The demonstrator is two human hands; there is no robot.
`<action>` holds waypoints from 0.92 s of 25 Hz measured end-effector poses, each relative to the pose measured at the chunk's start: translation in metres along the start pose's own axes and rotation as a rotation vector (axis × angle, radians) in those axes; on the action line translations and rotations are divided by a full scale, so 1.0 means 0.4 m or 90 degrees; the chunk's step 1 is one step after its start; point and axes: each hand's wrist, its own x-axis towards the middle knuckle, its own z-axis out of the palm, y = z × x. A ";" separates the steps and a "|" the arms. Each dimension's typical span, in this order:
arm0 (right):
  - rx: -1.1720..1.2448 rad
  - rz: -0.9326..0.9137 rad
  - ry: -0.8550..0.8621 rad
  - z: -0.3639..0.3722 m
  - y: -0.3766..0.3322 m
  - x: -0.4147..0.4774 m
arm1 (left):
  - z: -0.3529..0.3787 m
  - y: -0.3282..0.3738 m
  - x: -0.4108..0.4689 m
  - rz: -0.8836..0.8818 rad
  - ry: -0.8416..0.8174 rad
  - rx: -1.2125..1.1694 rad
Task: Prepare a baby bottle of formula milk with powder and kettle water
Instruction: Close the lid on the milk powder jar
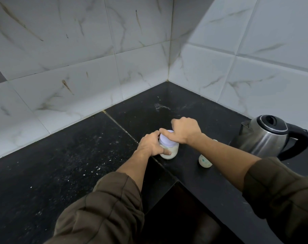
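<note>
Pale powder sits in the jar [172,152] on the counter [79,155] near the kettle [265,136]: left hand [149,145] grips its body, right hand [185,129] clasps the lid [167,140] (unscrewing, I judge), which must next lift clear.

Black speckled stone countertop [61,164] dusted with pale crumbs [97,168], a thin pale seam [121,127] running across it, white marble-look wall tiles [79,50] meeting in a corner, brown streaks [67,86] on the left wall
</note>
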 end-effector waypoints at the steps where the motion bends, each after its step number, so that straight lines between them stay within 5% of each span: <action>1: 0.042 -0.027 -0.023 0.002 0.006 0.005 | -0.001 0.001 0.002 0.001 0.000 0.005; 5: 0.073 -0.084 -0.208 0.012 0.004 0.009 | -0.002 0.003 0.006 0.001 0.004 0.015; 23: 0.086 0.054 -0.131 0.042 -0.038 0.023 | 0.008 0.019 0.020 -0.017 0.010 0.042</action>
